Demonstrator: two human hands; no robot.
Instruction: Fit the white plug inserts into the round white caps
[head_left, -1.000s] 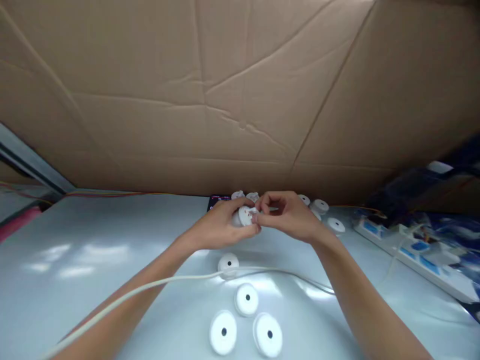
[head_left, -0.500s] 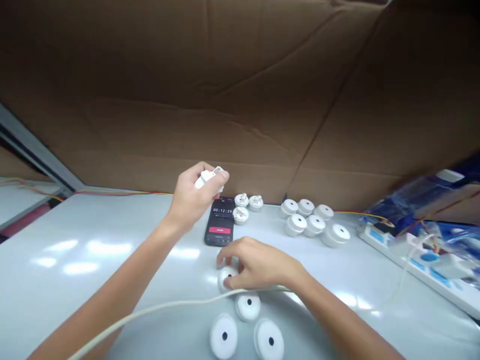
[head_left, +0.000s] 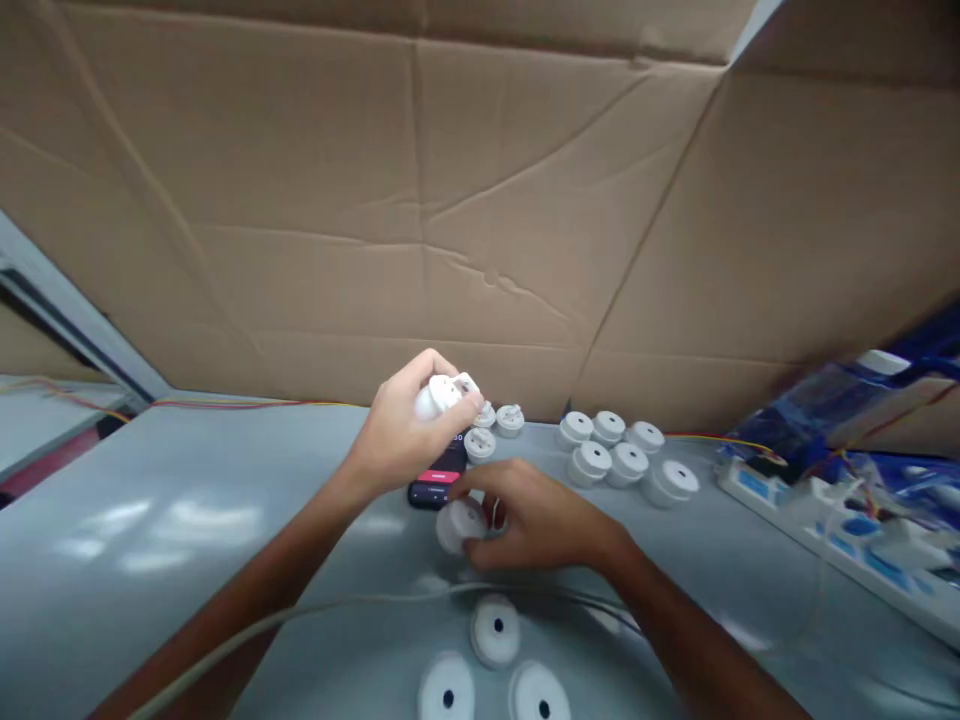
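Observation:
My left hand is closed around a small white plastic part with a tab on its far side, held up above the phone. Lower and to the right, my right hand grips a round white cap between thumb and fingers, tilted and apparently off the table. Three similar white caps with dark centre holes sit closer to me. Beyond the phone lie three small white round pieces with raised fittings on top, one partly hidden by my left hand.
Several white caps stand grouped at the back right. A pale cable crosses in front, over my left forearm. At the right lie a power strip and blue plastic wrapping. Cardboard walls off the back.
My right hand has closed on the nearest cap and drawn it up and away from the other three. My left hand has moved slightly right and down, now covering part of the phone.

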